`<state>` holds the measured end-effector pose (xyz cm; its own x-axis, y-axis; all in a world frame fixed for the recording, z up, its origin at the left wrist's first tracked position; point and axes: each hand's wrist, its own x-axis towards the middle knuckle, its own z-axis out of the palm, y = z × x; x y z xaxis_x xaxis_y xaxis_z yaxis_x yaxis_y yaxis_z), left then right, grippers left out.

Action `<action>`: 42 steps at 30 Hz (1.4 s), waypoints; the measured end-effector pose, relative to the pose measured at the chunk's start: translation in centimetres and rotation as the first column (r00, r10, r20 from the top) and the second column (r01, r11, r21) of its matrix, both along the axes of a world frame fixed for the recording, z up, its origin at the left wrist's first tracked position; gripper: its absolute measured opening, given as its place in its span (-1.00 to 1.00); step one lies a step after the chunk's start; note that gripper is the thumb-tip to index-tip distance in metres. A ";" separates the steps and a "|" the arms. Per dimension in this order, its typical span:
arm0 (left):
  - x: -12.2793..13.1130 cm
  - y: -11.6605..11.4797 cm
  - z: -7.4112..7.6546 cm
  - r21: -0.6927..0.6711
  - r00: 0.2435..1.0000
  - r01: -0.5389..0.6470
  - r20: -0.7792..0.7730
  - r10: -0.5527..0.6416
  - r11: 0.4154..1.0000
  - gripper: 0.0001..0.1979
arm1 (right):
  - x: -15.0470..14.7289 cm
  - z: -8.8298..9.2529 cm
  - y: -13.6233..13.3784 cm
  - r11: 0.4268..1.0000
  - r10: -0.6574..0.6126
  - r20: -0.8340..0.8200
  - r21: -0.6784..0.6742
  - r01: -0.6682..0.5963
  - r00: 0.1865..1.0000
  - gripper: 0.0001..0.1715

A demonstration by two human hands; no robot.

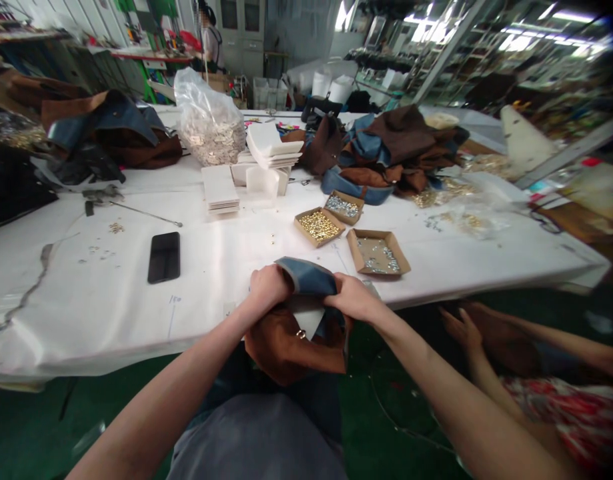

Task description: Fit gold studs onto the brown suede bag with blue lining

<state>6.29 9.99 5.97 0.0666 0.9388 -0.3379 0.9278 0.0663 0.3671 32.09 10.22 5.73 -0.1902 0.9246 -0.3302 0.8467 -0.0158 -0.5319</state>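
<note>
The blue-and-brown leather piece (291, 350) hangs over the near edge of the white-covered desk (111, 313), its blue flap folded up onto the top and its brown body drooping towards my lap; my left hand (267, 287) is closed on the left end of the flap and my right hand (353, 297) is clamped on the right end, so both are gripping the same piece. A pale lining shows between them, and a small metal ring (301, 334) sits on the brown part; I judge that this piece has at least one fitting on it, though I cannot tell whether more are due.

This is the only piece in work; a heap of blue and brown leather pieces (391, 147) lies at the back right and another dark heap (111, 130) at the back left; I cannot tell which are finished.

Just beyond my hands stand three shallow cardboard trays; the nearest tray (353, 250) holds only a thin scatter of silver bits; the middle tray (306, 237) is well filled with gold studs; the far tray (360, 212) holds silver pieces.

Further back a clear plastic bag (209, 127) bulges with small pale parts, beside stacks of flat white boxes (220, 190). A black phone (164, 257) lies flat to the left; a co-worker's hand (459, 330) shows low on my right.
</note>
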 end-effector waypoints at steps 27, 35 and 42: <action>-5.0 -17.7 2.1 0.462 0.695 0.707 -0.313 -0.647 0.535 -0.47 | -0.1 -0.2 0.5 0.998 0.053 0.126 0.023 -0.057 0.991 -0.55; -6.5 -17.8 2.9 0.356 0.641 0.764 -0.320 -0.697 0.539 -0.42 | -0.4 0.2 0.0 0.997 0.075 0.172 0.015 -0.079 0.982 -0.56; -8.2 -18.9 2.9 0.268 0.746 0.665 -0.264 -0.611 0.697 -0.16 | -0.3 0.0 -0.1 0.996 0.077 0.175 0.032 -0.084 0.982 -0.57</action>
<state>-1.93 -8.91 8.91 0.6678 0.7402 -0.0788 0.7437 -0.6589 0.1131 31.74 10.13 5.70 -0.2076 0.9213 -0.3287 0.9237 0.0741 -0.3758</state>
